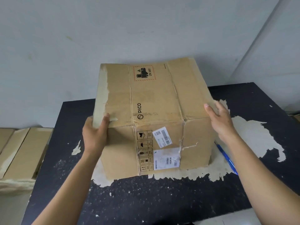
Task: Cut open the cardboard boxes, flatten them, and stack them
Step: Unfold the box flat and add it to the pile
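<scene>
A large brown cardboard box [155, 111] printed with "PICO" and a UN 3481 label stands on the black table [146, 200], shipping labels on its near face. My left hand [95, 133] grips the box's top-left near corner, thumb on top and fingers underneath the overhanging edge. My right hand [219, 119] lies against the top-right near corner with straight fingers along the side. A blue utility knife [227, 158] lies on the table just right of the box, partly behind my right forearm.
The table's black surface is worn, with pale peeled patches [253, 137] around the box. Flattened cardboard boxes [22, 151] are stacked at the left, below the table's edge. A grey wall [113, 38] rises close behind the table.
</scene>
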